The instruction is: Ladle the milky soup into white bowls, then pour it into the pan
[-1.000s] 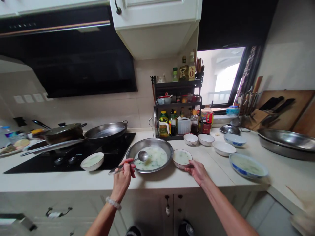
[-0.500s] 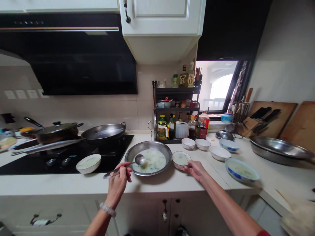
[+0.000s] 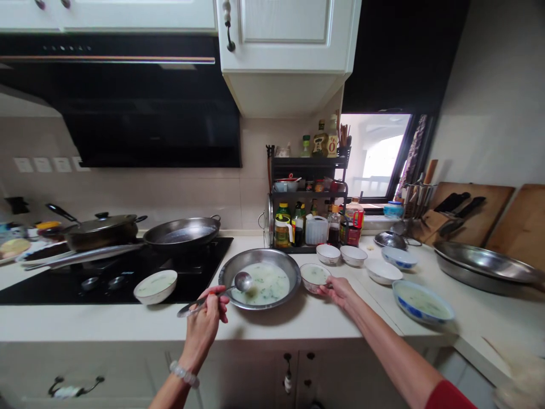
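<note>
My left hand [image 3: 207, 314] is closed round the handle of a metal ladle [image 3: 243, 282], whose scoop hangs over the wide steel basin [image 3: 293, 287]. Pale soup with green flecks [image 3: 269, 283] fills part of that basin. With its fingertips, my right hand [image 3: 338, 292] grips the rim side of a small white bowl [image 3: 314, 275] that holds the same soup and stands just right of the basin. Another filled bowl [image 3: 155, 288] sits at the left, by the hob's front edge. A blue-and-white dish [image 3: 423, 302] of soup is right of my right hand.
White bowls [image 3: 327, 254] stand behind, near a black rack [image 3: 309, 193] of bottles and jars. On the hob [image 3: 102, 287] are a lidded pan [image 3: 102, 230] and a wok [image 3: 183, 232]. Steel pans [image 3: 489, 264] and a knife block [image 3: 438, 224] are at the right.
The view has tilted up slightly, so everything sits a little lower. Both hands keep their grips; the ladle stays over the basin and the bowl beside it.
</note>
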### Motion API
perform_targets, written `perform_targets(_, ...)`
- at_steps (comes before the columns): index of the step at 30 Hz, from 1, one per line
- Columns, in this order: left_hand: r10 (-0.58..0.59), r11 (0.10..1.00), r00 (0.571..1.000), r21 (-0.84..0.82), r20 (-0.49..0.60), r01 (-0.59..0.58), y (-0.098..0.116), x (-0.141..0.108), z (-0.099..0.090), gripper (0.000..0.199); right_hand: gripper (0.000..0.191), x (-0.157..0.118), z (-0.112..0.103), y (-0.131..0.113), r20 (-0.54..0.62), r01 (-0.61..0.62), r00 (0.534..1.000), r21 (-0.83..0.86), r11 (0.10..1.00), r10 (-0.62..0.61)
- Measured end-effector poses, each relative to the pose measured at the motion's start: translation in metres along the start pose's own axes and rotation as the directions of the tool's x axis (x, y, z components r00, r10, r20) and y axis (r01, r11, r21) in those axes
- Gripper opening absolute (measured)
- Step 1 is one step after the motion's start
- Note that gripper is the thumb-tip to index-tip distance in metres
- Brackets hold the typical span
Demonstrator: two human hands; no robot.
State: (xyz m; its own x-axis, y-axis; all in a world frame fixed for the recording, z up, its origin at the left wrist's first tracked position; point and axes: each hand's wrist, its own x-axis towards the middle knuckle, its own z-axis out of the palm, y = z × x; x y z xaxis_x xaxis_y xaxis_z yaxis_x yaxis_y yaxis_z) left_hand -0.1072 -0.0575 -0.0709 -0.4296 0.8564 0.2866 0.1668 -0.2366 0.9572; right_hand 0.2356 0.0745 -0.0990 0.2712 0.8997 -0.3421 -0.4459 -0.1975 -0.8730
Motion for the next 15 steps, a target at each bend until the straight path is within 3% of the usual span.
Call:
perform_targets(10, -0.007, 1.0, 1.0, 0.016, -0.019, 0.007, 0.004, 0.0, -0.001, 0.04, 0.013, 0.035, 0.017, 0.001, -0.055, -0.029, 0.998, 0.007, 1.0, 0.029)
perform_targets(15, -0.017, 1.0, 1.0, -0.004, -0.007, 0.017, -0.001, 0.0, 0.0, 0.04, 0.032, 0.053, 0.031, 0.005, -0.07, -0.024, 0.997, 0.033, 0.999, 0.026)
